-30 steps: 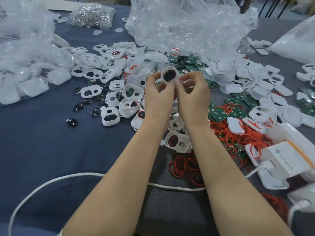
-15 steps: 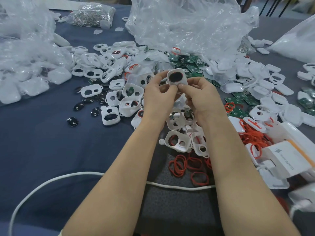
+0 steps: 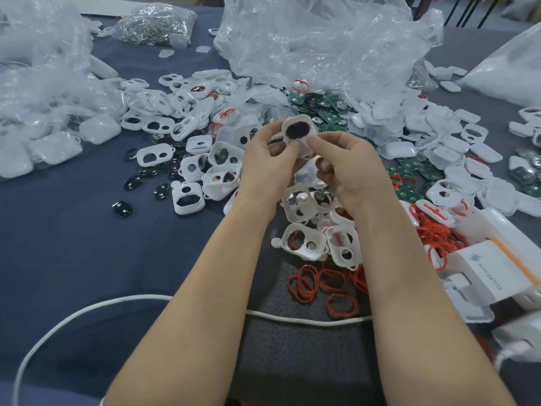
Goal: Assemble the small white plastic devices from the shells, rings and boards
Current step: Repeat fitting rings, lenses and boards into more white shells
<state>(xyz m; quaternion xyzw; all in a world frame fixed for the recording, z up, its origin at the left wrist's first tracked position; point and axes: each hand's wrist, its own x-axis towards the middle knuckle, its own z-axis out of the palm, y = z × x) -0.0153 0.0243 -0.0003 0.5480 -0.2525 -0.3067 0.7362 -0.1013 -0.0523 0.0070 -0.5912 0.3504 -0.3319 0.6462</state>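
Over the middle of the table (image 3: 58, 259), both my hands meet on one white shell (image 3: 301, 118). My left hand (image 3: 263, 168) pinches its left edge between thumb and curled fingers, and my right hand (image 3: 351, 171) pinches its lower right corner the same way. I hold the shell up off the surface, its face toward me, with a dark oval insert (image 3: 297, 131) filling the big opening.

Just below my hands lie more open shells (image 3: 304, 241), and nearer to me a scatter of red rings (image 3: 304, 282) sits on a grey patch (image 3: 292, 361) between my forearms. A white cable (image 3: 87, 309) curves across the dark blue cloth and passes under both arms. To my left, loose black ovals (image 3: 137, 181) lie beside a wide heap of white frames (image 3: 175, 112). Green boards (image 3: 322, 108) spill out beyond my fingers, at the foot of a big crumpled clear bag (image 3: 322, 45). A white charger box (image 3: 491, 271) sits at my right, among more red rings.

Farther off, filled plastic bags (image 3: 38, 112) crowd the left edge, and a bag of small metal parts (image 3: 155, 22) lies at the far side. Dark chair legs (image 3: 468, 10) show past the table's far right corner.
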